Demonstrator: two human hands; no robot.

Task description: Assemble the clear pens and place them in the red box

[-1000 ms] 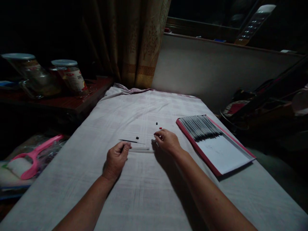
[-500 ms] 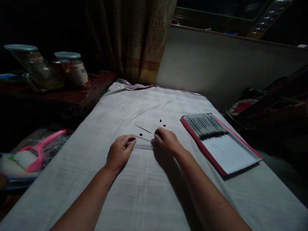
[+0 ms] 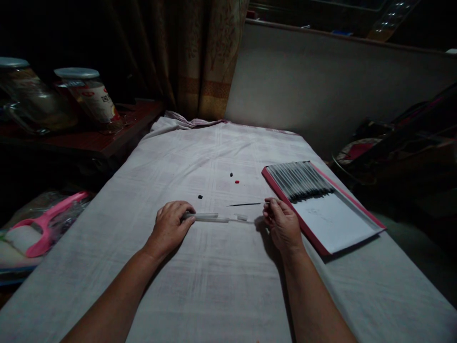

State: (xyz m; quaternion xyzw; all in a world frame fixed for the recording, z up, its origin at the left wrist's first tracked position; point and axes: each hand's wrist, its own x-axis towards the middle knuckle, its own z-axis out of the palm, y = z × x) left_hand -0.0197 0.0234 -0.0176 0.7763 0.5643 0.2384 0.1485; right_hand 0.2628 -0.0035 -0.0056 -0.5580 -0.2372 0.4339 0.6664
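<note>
My left hand (image 3: 173, 221) is closed at the ends of two clear tubes (image 3: 210, 219), like pen barrels, lying side by side on the cloth. Between the fingers of my right hand (image 3: 283, 221) is a thin dark pen refill (image 3: 244, 205), its pointed end facing left. A short clear piece (image 3: 242, 217) sits just right of the tubes. Beyond my hands are a small black piece (image 3: 200, 196), a second black piece (image 3: 231, 174) and a red piece (image 3: 237, 182), all apart from my fingers.
To the right, an open red-edged box (image 3: 323, 247) holds a row of clear pens with black ends (image 3: 302, 181). Lidded jars (image 3: 91, 97) stand on a dark red side table (image 3: 132, 131) at the left. A pink-handled object (image 3: 46, 226) lies below it.
My right hand has moved right, away from my left, carrying the refill, which now lies more level. The tubes near my left hand show more fully. The whole view has shifted slightly.
</note>
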